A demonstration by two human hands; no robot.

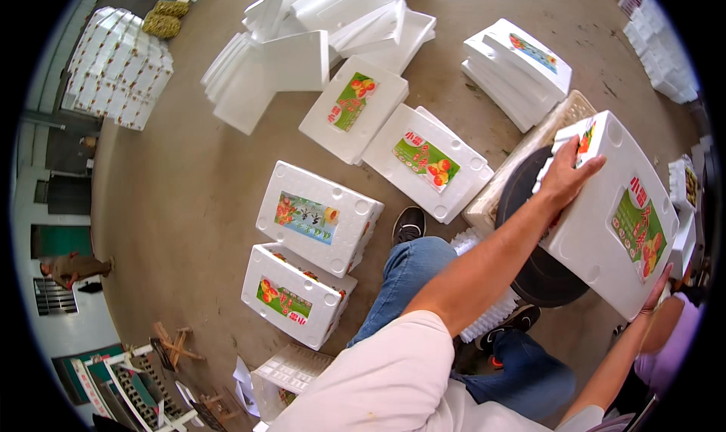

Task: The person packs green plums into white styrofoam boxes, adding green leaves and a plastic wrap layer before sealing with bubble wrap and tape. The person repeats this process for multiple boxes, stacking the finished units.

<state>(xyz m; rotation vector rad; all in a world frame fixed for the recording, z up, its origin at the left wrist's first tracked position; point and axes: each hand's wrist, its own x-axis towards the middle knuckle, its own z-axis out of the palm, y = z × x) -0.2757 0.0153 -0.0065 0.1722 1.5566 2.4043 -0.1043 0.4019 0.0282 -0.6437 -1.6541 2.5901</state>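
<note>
Both hands hold a white foam box (584,233) with a lid bearing a green fruit label, tilted toward me. My left hand (567,174) grips its upper left side, fingers over the edge and thumb at the lid. At the lower right corner, my right hand (657,292) supports it, partly hidden behind the box. A round black tub (558,279) lies just beneath and beside the box, mostly covered by it and my left forearm. Behind the tub stands a cream plastic crate (567,111). White foam netting (496,313) lies between my legs.
Two lidded foam boxes, a far one (317,216) and a near one (295,293), stand left of my knee. Foam lids (425,160) lie ahead, with a loose heap of foam boxes and lids (340,24) beyond. Someone in purple (666,335) is close on my right.
</note>
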